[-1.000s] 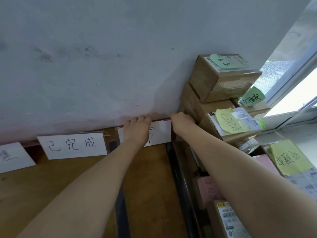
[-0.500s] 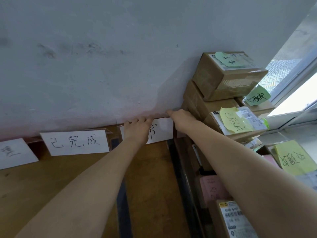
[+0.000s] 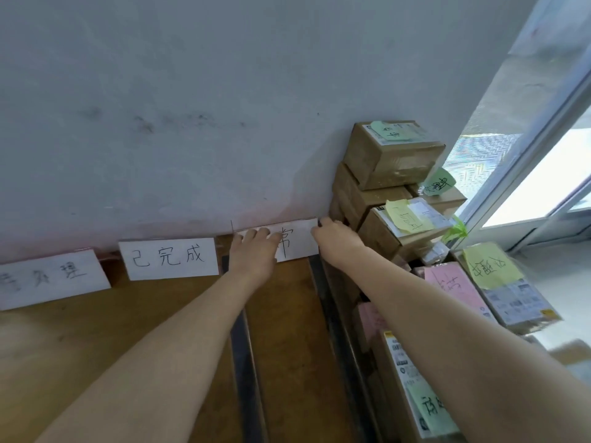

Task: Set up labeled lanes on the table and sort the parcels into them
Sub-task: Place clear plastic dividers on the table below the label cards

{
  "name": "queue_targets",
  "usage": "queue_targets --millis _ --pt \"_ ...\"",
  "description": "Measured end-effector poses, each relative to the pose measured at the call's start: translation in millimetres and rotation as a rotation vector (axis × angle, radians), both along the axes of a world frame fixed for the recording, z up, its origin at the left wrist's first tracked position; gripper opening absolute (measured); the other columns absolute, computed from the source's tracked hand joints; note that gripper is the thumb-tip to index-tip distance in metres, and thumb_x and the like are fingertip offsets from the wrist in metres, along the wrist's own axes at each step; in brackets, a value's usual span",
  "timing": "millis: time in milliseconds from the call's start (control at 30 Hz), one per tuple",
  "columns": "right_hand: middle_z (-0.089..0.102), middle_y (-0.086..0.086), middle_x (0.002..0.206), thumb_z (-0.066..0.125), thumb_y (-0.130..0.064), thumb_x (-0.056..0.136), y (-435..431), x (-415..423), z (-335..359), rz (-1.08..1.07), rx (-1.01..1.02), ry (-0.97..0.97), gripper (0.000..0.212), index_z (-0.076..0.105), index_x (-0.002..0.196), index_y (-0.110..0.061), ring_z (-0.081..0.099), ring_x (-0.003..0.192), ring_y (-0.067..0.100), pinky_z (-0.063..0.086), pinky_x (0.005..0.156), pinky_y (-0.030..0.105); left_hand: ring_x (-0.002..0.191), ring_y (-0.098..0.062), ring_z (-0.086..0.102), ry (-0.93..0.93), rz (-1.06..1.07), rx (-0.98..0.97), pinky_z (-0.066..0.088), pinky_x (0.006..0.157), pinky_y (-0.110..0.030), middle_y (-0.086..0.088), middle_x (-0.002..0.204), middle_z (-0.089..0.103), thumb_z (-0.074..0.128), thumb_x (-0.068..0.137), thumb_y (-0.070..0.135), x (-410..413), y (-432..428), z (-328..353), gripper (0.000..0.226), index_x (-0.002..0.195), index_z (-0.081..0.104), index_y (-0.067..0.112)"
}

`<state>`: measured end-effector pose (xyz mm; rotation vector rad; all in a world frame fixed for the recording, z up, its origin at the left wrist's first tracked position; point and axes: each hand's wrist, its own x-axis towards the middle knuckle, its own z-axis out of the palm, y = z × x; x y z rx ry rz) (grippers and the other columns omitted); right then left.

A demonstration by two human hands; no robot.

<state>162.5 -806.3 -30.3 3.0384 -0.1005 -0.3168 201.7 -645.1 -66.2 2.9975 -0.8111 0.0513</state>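
**Now you are working at the third lane label**

You are reaching both arms across the wooden counter (image 3: 96, 340) to the white label card (image 3: 299, 243) that is standing against the wall (image 3: 224, 91). Your left hand (image 3: 256, 252) is lying over the card's left part with its fingers laid flat on the paper, hiding the writing there. Your right hand (image 3: 335, 239) is touching the card's upper right corner; its fingers are turning away from the camera, so I cannot tell whether they are pinching the edge.

Two more cards are leaning on the wall to the left: the middle label (image 3: 171, 259) just beside your left hand, and the left label (image 3: 51, 278) beyond it.

The parcels (image 3: 393, 155), cardboard boxes wearing coloured sticky notes, are sitting stacked right of the card, between the wall and the window (image 3: 543, 193).
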Motion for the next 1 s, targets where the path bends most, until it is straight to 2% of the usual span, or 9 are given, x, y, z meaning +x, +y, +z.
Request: queue_targets --millis 167,300,367,500,633,733,833,900,1000 --pt "0.059 0.011 0.114 0.048 -0.004 0.096 13 -55 10 -0.131 0.012 0.039 0.025 0.057 0.118 -0.009 0.06 0.103 0.028 0.053 0.082 0.036 0.131 -0.027 0.037 0.043 -0.007 -0.017 0.032 0.105 -0.042 -0.006 0.142 0.043 0.046 0.093 0.011 -45 18 3 0.052 0.143 0.038 0.024" --pt "0.061 0.011 0.115 0.048 -0.002 0.094 18 -101 7 -0.246 0.016 0.084 0.026 0.059 0.118 -0.006 0.061 0.103 0.029 0.044 0.07 0.033 0.129 -0.026 0.038 0.018 -0.039 -0.025 0.031 0.106 -0.042 -0.006 0.138 0.045 0.048 0.093 0.014 -81 32 -6 0.044 0.136 0.045 0.019" --pt "0.061 0.012 0.116 0.048 -0.002 0.094 24 -118 5 -0.287 0.038 0.083 0.027 0.058 0.12 -0.005 0.061 0.104 0.03 0.043 0.069 0.034 0.133 -0.027 0.033 0.028 -0.031 -0.038 0.027 0.11 -0.043 -0.007 0.142 0.041 0.05 0.093 0.016 -98 40 -13 0.049 0.141 0.04 0.02" --pt "0.064 0.012 0.113 0.052 -0.007 0.095 33 -136 1 -0.378 0.078 -0.03 0.037 0.045 0.131 -0.006 0.065 0.099 0.03 0.044 0.066 0.034 0.144 -0.032 0.013 0.091 0.061 -0.086 0.016 0.116 -0.046 -0.01 0.156 0.017 0.053 0.093 0.018 -129 51 -19 0.063 0.149 0.024 0.023" --pt "0.064 0.011 0.11 0.055 -0.005 0.092 34 -152 1 -0.399 0.034 0.033 0.031 0.053 0.123 -0.006 0.064 0.095 0.028 0.044 0.068 0.034 0.143 -0.034 0.015 0.183 0.255 -0.209 0.026 0.113 -0.046 -0.009 0.157 0.008 0.053 0.093 0.024 -155 53 -21 0.074 0.152 0.009 0.018" --pt "0.064 0.011 0.108 0.056 -0.005 0.091 31 -162 -1 -0.36 0.005 0.054 0.028 0.059 0.119 -0.008 0.063 0.092 0.027 0.045 0.068 0.034 0.134 -0.033 0.034 0.397 0.396 -0.298 0.04 0.101 -0.041 -0.012 0.155 0.017 0.052 0.093 0.021 -168 51 -24 0.081 0.153 -0.003 0.015" --pt "0.063 0.011 0.108 0.056 -0.004 0.091 26 -167 -3 -0.332 0.032 0.05 0.026 0.06 0.117 -0.009 0.063 0.096 0.028 0.046 0.07 0.034 0.11 -0.028 0.057 0.542 0.453 -0.315 0.051 0.086 -0.037 -0.015 0.14 0.042 0.046 0.093 0.013 -177 51 -31 0.079 0.152 -0.006 0.014" --pt "0.063 0.011 0.107 0.056 -0.003 0.091 25 -168 -3 -0.326 0.039 0.041 0.025 0.06 0.116 -0.009 0.063 0.095 0.027 0.046 0.071 0.034 0.102 -0.027 0.06 0.569 0.466 -0.347 0.052 0.081 -0.035 -0.014 0.13 0.052 0.042 0.092 0.006 -178 53 -33 0.075 0.153 -0.002 0.014" --pt "0.063 0.01 0.103 0.058 -0.004 0.091 23 -170 -3 -0.314 0.028 0.033 0.025 0.06 0.115 -0.008 0.061 0.087 0.023 0.046 0.071 0.031 0.107 -0.029 0.058 0.573 0.468 -0.392 0.049 0.079 -0.032 -0.016 0.13 0.053 0.04 0.09 0.001 -175 58 -32 0.068 0.151 0.015 0.014"
